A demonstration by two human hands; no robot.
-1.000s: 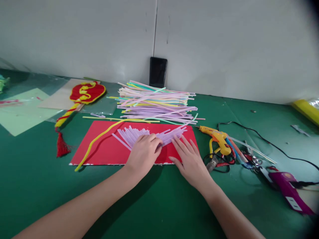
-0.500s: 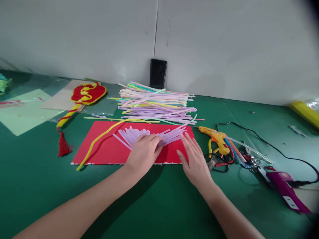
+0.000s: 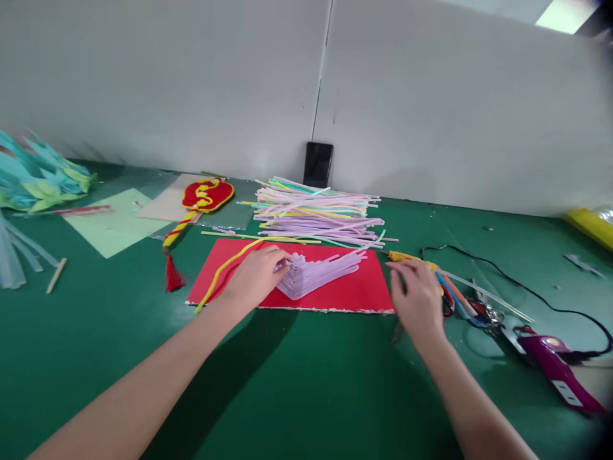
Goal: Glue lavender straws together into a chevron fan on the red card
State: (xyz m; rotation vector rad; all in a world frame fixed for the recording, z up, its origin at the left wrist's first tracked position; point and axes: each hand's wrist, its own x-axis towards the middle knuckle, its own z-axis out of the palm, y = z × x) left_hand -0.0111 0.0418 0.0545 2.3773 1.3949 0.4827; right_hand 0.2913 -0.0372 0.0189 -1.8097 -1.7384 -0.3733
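Observation:
Lilac pipe cleaners (image 3: pixel 316 275), bent into a nested V, lie on a red board (image 3: pixel 368 294). My left hand (image 3: pixel 258 271) is at their left arm, thumb and fingertips closed on it; the hand covers that end. My right hand (image 3: pixel 416 297) is just off the board's right edge, over the yellow glue gun (image 3: pixel 400 256). Its fingers are loosely curled, with a gap between thumb and forefinger, and it hides most of the gun. A yellow pipe cleaner (image 3: pixel 221 271) curves along the board's left side.
Behind the board lies a pile of pastel pipe cleaners (image 3: pixel 320 220), with a phone (image 3: pixel 318 164) leaning on the wall. A red and yellow fan-shaped ornament (image 3: pixel 208 196) is to the left. Scissors (image 3: pixel 493 314), a black cord (image 3: pixel 517 273) and a purple device (image 3: pixel 558 367) are at right.
My right hand has moved right from the lilac pipe cleaners to the glue gun. My left hand has shifted to their left arm, uncovering the bend. The view has swung left.

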